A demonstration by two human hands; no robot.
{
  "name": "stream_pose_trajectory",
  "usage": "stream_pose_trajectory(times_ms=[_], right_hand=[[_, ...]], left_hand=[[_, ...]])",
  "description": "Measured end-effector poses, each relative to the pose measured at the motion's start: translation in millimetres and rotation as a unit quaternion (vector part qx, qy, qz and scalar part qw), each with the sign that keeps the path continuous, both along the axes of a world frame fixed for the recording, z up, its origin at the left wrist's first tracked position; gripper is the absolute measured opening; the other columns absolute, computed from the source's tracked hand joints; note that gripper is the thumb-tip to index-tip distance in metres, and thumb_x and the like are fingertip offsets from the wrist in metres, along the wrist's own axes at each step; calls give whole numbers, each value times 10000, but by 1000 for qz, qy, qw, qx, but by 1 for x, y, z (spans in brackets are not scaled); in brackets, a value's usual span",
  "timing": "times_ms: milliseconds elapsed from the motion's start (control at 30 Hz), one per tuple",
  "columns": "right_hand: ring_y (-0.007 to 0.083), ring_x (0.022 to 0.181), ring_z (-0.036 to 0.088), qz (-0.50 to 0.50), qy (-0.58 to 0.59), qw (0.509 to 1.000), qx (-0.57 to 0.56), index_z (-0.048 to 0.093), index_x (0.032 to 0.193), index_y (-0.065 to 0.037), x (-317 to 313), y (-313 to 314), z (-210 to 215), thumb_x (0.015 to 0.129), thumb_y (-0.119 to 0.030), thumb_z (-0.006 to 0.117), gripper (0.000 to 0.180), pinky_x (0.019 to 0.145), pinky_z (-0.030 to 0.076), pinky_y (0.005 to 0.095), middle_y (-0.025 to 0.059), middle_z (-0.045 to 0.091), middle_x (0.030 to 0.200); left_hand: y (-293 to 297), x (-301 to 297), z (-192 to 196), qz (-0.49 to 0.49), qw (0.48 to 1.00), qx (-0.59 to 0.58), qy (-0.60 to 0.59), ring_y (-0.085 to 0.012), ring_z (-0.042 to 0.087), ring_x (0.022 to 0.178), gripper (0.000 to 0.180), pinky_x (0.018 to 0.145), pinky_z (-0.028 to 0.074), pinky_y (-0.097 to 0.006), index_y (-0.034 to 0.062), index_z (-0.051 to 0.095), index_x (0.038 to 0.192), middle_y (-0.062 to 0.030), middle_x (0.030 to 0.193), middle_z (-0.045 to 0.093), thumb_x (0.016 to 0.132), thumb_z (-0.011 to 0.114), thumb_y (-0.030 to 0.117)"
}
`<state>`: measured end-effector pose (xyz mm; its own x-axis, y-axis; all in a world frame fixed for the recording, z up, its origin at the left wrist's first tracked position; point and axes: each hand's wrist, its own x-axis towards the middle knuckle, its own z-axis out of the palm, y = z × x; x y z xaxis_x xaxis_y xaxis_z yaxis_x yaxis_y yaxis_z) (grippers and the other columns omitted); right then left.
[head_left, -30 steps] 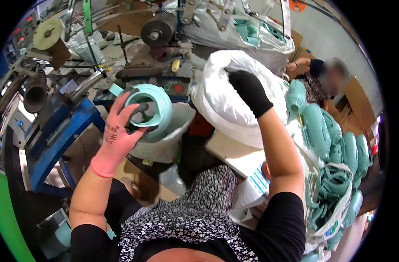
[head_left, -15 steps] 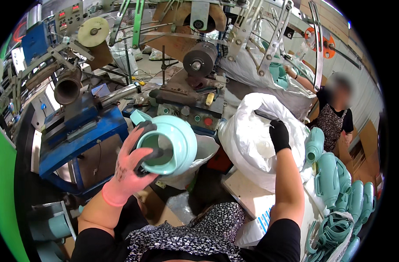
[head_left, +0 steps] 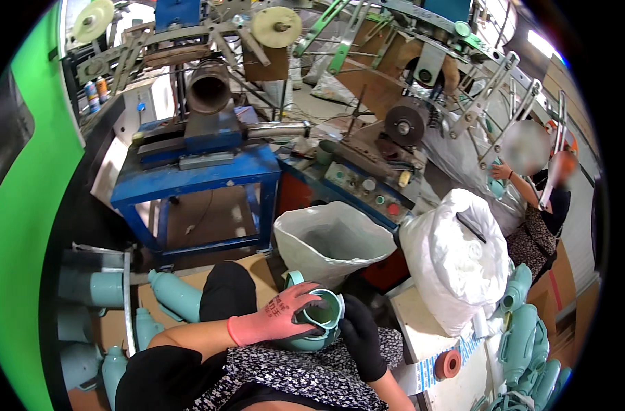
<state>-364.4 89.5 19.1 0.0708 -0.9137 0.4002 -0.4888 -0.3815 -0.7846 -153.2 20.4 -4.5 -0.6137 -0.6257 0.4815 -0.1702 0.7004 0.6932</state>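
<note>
My left hand, in a pink glove, grips a round teal plastic part with an open ring-shaped mouth, held low over my lap. My right hand, in a black glove, rests against the part's right side with its fingers curled on the rim. Just beyond my hands stands an open white sack, seemingly with nothing in it. A fuller, bulging white sack sits to the right.
A blue metal machine stand with a steel tube is at the back left. Teal bottles lie on the floor to the left, more teal parts pile up at the right. A control panel and another person are behind.
Both hands came down and toward my body with the teal part. My right hand left the bulging white sack and closed on the part. The view swung left.
</note>
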Motion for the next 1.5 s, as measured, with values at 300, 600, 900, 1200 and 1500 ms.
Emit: stream_pose_trajectory(times_ms=[300, 600, 900, 1200, 1500], right_hand=[[385, 858, 620, 51, 125, 981, -141, 605, 1040, -15, -9, 29, 48, 724, 44, 680, 330, 737, 512, 410, 195, 620, 992], [366, 792, 610, 18, 210, 968, 139, 633, 941, -42, -52, 70, 28, 752, -2, 586, 198, 696, 500, 403, 157, 615, 824], [311, 752, 599, 224, 341, 913, 26, 599, 1056, -9, -83, 82, 10, 777, -73, 575, 287, 666, 504, 393, 143, 603, 867], [372, 822, 601, 94, 150, 980, 88, 551, 1088, -19, -80, 100, 31, 828, -117, 629, 289, 691, 493, 436, 192, 594, 967], [335, 756, 609, 95, 28, 993, 70, 602, 809, 10, -74, 99, 21, 754, -68, 639, 102, 665, 501, 401, 163, 603, 868]], left_hand=[[2, -18, -1, -32, 998, 2, -56, -372, 408, 1259, 821, 1078, 310, -424, -30, 400, 1343, -229, 1329, 439, 716, 759, 362], [25, -106, -26, -204, 975, -85, -39, -374, 452, 1218, 792, 1045, 347, -454, -40, 441, 1299, -251, 1282, 476, 709, 737, 398], [22, -136, -10, -369, 921, -95, -83, -360, 478, 1184, 865, 1033, 353, -432, -46, 442, 1306, -209, 1179, 555, 652, 747, 431], [19, -119, 7, -295, 948, -26, -117, -359, 448, 1226, 808, 1041, 356, -423, 17, 487, 1300, -200, 1286, 501, 647, 797, 377], [18, -117, 9, -316, 944, -32, -86, -372, 491, 1181, 742, 1013, 373, -464, -1, 504, 1256, -187, 1268, 528, 669, 787, 353]])
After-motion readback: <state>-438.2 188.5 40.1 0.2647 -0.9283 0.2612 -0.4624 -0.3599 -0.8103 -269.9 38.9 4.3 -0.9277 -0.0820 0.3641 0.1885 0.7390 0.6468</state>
